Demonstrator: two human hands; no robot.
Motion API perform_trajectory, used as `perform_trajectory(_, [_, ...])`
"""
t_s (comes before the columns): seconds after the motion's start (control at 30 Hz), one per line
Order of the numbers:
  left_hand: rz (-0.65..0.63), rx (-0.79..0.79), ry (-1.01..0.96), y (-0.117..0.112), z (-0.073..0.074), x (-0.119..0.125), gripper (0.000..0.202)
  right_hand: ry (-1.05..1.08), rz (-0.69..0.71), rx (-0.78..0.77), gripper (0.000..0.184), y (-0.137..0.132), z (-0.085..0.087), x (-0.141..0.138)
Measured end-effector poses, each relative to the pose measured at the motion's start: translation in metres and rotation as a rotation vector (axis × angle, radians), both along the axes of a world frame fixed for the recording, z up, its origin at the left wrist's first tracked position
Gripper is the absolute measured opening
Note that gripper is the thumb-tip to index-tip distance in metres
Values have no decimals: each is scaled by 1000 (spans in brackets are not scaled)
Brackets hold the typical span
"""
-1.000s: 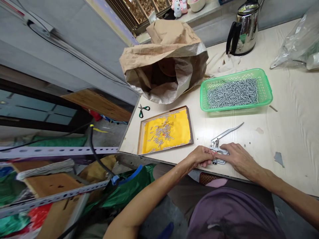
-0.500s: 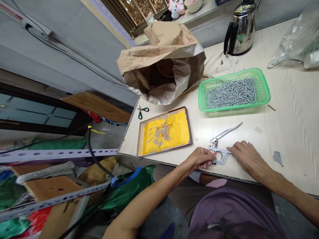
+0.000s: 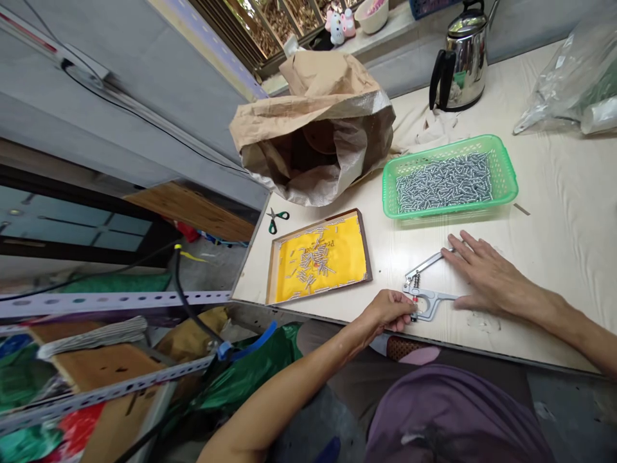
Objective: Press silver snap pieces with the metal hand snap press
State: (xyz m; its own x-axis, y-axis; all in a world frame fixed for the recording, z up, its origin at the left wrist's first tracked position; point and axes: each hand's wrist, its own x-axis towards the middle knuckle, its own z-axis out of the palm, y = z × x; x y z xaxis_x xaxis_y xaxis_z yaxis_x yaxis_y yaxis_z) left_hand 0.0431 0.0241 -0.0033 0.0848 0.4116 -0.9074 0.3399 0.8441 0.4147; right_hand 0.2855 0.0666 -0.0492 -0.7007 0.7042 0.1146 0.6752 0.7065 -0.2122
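A silver hand-press plier (image 3: 429,307) with a spring and a red part at its head lies near the table's front edge, handles spread apart. My left hand (image 3: 389,310) is closed in a pinch at its head; whatever sits between the fingertips is too small to make out. My right hand (image 3: 491,273) is open, fingers spread, at the handle ends: the fingers are by the upper lever and the thumb is by the lower handle. Left of the plier, a shallow box (image 3: 369,260) with a yellow lining holds many small metal pins (image 3: 313,260).
A green basket (image 3: 450,211) full of small metal springs or screws stands behind the plier. Small scissors (image 3: 278,220), a large paper sack (image 3: 308,116), a steel kettle (image 3: 465,64) and a clear plastic bag (image 3: 563,90) are also on the table.
My right hand has moved up and spread from the lower handle's end to span both handles. My left hand stays pinched at the plier's head. The camera view has shifted slightly.
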Motion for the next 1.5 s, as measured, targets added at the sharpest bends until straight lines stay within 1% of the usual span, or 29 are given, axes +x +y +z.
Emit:
perform_trajectory(0.07, [7,6,0,-1,0,1,19,-42,45,-15,98,9,0,1])
perform_trajectory(0.13, [17,10,0,-1,1,2,17,-66,60,-17,98,13,1,-1])
perform_trajectory(0.2, [29,10,1,-2,1,3,16,-69,54,-16,94,12,3,-4])
perform_trajectory(0.47, [43,16,5,-5,3,4,19,-64,43,25,68,2,14,-6])
perform_trajectory(0.6, [55,27,15,-4,4,6,20,-81,39,56,62,-3,18,-7])
perform_trajectory(0.67, [38,26,31,-4,5,6,18,-91,43,62,61,-5,18,-7])
perform_trajectory(0.73, [-30,47,83,-7,5,4,17,-90,43,68,59,-7,18,-7])
perform_trajectory(0.77, [-86,104,140,-9,6,3,17,-86,42,74,57,-8,18,-7])
perform_trajectory(0.8, [-151,204,220,-12,6,3,16,-82,42,81,57,-8,18,-7])
perform_trajectory(0.83, [-223,345,308,-14,6,3,14,-77,42,89,57,-9,18,-7])
perform_trajectory(0.9, [-379,686,458,-17,4,6,14,-66,46,105,59,-10,17,-7])
perform_trajectory(0.97, [-550,968,493,-15,-1,13,31,-60,47,114,62,-11,17,-7])
perform_trajectory(1.03, [-711,1129,451,-7,-8,24,50,-61,35,116,66,-12,16,-7])
perform_trajectory(1.1, [-825,1189,405,3,-15,33,63,-63,15,113,71,-13,16,-7])
perform_trajectory(1.17, [-903,1187,384,12,-19,39,65,-60,0,103,78,-14,17,-5])
perform_trajectory(1.23, [-965,1171,397,18,-20,42,66,-74,-18,80,81,-15,20,-4])
perform_trajectory(1.3, [-1019,1162,425,22,-17,44,67,-109,-40,46,76,-15,23,-2])
perform_trajectory(1.37, [-1066,1157,441,24,-13,46,61,-139,-72,22,65,-15,26,-2])
perform_trajectory(1.4, [-1087,1151,443,25,-11,47,55,-143,-83,18,57,-15,27,-2])
perform_trajectory(1.43, [-1103,1143,447,26,-9,48,46,-139,-86,17,46,-15,27,-3])
perform_trajectory(1.5, [-1110,1122,465,27,-8,51,28,-108,-72,19,18,-15,27,-4])
